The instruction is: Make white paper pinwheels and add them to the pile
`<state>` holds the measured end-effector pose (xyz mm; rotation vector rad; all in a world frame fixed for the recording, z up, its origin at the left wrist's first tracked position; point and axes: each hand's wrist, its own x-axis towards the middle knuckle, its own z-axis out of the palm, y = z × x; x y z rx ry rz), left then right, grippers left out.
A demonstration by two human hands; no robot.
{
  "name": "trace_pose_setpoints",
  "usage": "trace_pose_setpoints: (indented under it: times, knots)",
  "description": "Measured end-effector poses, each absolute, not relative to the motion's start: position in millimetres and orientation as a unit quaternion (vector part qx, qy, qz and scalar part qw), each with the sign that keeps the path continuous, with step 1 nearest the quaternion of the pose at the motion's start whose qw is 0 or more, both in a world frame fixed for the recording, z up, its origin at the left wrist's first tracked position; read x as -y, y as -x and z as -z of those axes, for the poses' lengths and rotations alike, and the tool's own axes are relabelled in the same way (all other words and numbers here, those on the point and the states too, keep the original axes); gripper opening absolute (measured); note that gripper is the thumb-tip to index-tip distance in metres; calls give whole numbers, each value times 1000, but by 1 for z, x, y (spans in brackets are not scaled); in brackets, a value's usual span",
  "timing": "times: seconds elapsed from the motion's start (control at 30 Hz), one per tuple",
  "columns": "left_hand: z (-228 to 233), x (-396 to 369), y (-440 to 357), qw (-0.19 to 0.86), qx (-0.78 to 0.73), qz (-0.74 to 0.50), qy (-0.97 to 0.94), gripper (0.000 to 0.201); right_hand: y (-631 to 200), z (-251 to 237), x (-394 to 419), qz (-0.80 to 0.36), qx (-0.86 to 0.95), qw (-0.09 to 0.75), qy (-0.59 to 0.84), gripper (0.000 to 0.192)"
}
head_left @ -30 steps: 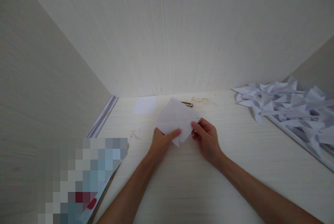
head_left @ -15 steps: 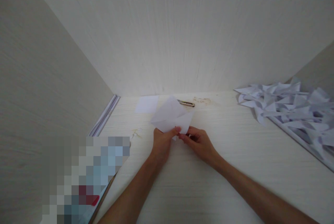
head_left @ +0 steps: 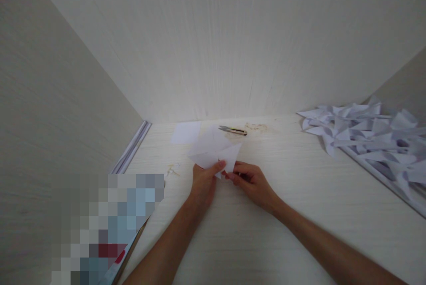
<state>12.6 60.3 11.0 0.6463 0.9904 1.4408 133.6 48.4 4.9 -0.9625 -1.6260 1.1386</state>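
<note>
Nearest me, left of the folded paper, something blurred out is lying at the desk's near-left edge; I cannot tell what it is.

Both forearms are reaching forward over the pale desk [head_left: 299, 196]. My left hand [head_left: 203, 182] is pinching the near-left edge of the folded paper [head_left: 215, 150], thumb on top and fingers underneath, clamped on the sheet. My right hand [head_left: 251, 181] is meeting it at the paper's near corner, fingertips [head_left: 229, 176] drawn together on that lower tip. The two hands are almost touching each other there.

The paper is lying just beyond my fingers, tilted up off the desk, its long axis running left to right, with a diagonal crease showing across it. It is standing away from me, toward the back wall. Both hands are on it; the left has the fuller grip, the right only the corner.

Just behind the paper, slightly right, a small pair of snips [head_left: 233, 130] is lying flat, long axis left to right. Behind the paper to the left, a small white square sheet [head_left: 185, 132] is lying flat near the back wall.

Well right of the paper, a heap of folded white paper shapes [head_left: 366, 132] is piling along the desk's right side.
</note>
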Motion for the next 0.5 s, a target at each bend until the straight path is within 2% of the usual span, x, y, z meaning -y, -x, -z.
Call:
trace_pose_setpoints:
  times: [0.37,0.5]
  knots:
    - [-14,-68,-6,582,-410,-669,-214,39,-134,-8,-44,-444,702,414,372,17]
    - [-14,-67,-6,584,-413,-646,-265,43,-135,-8,-46,-456,653,450,404,17]
